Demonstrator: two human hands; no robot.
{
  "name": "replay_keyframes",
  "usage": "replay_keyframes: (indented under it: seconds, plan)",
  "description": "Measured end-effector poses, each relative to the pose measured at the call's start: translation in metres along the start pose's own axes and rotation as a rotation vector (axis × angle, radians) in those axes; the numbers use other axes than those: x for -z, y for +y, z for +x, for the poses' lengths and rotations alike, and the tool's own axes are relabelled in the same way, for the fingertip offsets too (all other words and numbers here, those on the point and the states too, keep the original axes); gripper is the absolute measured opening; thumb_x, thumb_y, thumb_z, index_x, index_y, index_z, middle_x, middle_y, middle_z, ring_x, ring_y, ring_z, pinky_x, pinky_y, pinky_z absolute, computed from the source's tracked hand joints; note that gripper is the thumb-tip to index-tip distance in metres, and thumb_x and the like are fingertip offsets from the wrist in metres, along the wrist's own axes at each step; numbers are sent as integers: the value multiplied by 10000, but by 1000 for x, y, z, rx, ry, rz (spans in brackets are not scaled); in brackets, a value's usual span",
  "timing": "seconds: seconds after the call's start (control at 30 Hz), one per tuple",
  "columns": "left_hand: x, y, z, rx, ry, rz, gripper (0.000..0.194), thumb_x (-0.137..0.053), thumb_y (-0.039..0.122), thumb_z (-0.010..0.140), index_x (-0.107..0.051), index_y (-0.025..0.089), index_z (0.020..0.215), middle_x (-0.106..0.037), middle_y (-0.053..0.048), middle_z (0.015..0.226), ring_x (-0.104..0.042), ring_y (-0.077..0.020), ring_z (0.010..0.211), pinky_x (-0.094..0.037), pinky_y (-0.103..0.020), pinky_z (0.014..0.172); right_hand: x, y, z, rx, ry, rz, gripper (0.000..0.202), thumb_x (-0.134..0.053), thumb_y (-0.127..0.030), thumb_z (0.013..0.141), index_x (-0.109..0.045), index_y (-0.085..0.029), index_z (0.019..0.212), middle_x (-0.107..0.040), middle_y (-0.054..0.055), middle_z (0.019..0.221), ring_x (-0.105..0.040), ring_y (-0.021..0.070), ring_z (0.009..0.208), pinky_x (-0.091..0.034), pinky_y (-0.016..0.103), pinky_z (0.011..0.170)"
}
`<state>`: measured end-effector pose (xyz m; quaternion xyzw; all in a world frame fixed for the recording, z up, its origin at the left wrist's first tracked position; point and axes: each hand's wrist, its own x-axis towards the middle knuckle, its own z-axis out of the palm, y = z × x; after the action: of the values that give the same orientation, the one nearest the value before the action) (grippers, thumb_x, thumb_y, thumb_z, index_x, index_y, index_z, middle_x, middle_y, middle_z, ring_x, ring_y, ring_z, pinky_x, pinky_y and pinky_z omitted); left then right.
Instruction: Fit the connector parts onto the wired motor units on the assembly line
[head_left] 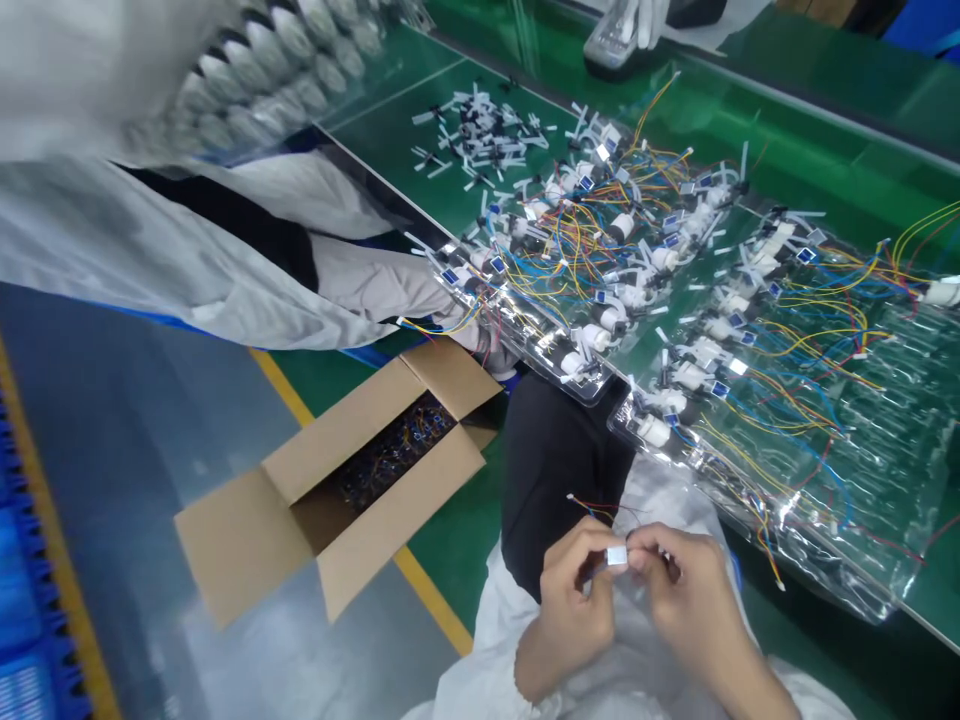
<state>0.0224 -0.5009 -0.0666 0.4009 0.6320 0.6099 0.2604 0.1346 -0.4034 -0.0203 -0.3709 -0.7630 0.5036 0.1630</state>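
Silvery square (616, 555) in pinch of left hand (568, 603), right hand (694, 588) narrow beside it, tray edge (795, 548) beyond.

Two bare hands, the left hand (574, 590) and the right hand (686, 585), show at lower centre, with one small silver-faced piece (616, 556) at their fingertips. One open cardboard box (345, 435) sits left of centre. Two clear trays (896, 400) show at right; their wired white parts (664, 260) are too crowded to count, as are the black-and-white pieces (484, 135) in one heap at upper centre.
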Motion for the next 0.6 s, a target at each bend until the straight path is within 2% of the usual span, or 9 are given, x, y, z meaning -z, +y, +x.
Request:
replay_keyframes:
  seconds: [0.13,0.23,0.3,0.33,0.4,0.43,0.47,0.57,0.6]
  plan:
    - [1,-6,-10,-64,-61,-3,209,-565,48,886,-680,218,927,-601,3,715,-535,-136,592,-382,-242,536,10,9,-1,-277,-246,160,199,-573,-129,841,-639,-194,665,-655,-12,572,-603,137,545,-407,231,546]
    - [4,-7,-10,-60,-159,-8,238,-554,30,900,-692,220,934,-628,-2,727,-561,-139,615,-423,-239,569,19,10,-4,-425,-308,344,134,-659,-215,867,-655,-181,738,-687,6,613,-628,150,568,-447,245,588]
    - [5,-6,-4,-26,-246,-20,137,-592,120,961,-679,224,938,-662,-5,757,-606,-146,654,-476,-239,622,30,3,-8,-458,-309,463,167,-743,-305,871,-664,-172,808,-711,18,656,-642,152,588,-463,250,612]
    - [5,-5,1,-22,-288,-36,84,-610,217,998,-669,225,939,-670,-6,766,-621,-151,666,-493,-243,638,37,-4,-12,-462,-305,513,217,-786,-349,862,-667,-169,835,-714,20,666,-642,150,594,-464,249,619]
    - [3,-1,11,-71,-362,-79,231,-594,426,1035,-653,223,942,-672,-13,770,-637,-163,677,-508,-257,642,56,-20,-22,-479,-305,588,316,-851,-426,832,-671,-167,861,-697,12,660,-628,140,592,-450,241,612]
    - [2,2,15,-122,-399,-82,279,-575,470,1042,-647,220,941,-671,-18,773,-643,-170,690,-512,-265,645,67,-28,-30,-483,-296,602,349,-869,-456,820,-677,-167,861,-684,6,660,-616,131,595,-441,235,612]
    - [1,6,20,-181,-440,-68,274,-567,456,1050,-638,217,937,-672,-23,777,-648,-176,706,-516,-272,655,78,-36,-39,-480,-276,604,379,-881,-488,809,-684,-168,858,-666,-2,661,-600,121,595,-431,230,609]
    - [2,12,26,-368,-584,24,127,-577,241,1049,-608,211,929,-697,-35,804,-667,-186,760,-539,-289,712,110,-53,-70,-447,-159,533,438,-875,-571,798,-707,-173,866,-605,-21,683,-575,102,601,-412,226,614]
    - [2,10,26,-427,-632,45,133,-555,192,1049,-607,212,928,-705,-36,805,-673,-186,760,-546,-292,725,118,-56,-79,-430,-113,493,445,-862,-589,807,-711,-176,878,-592,-24,699,-582,102,604,-407,229,612]
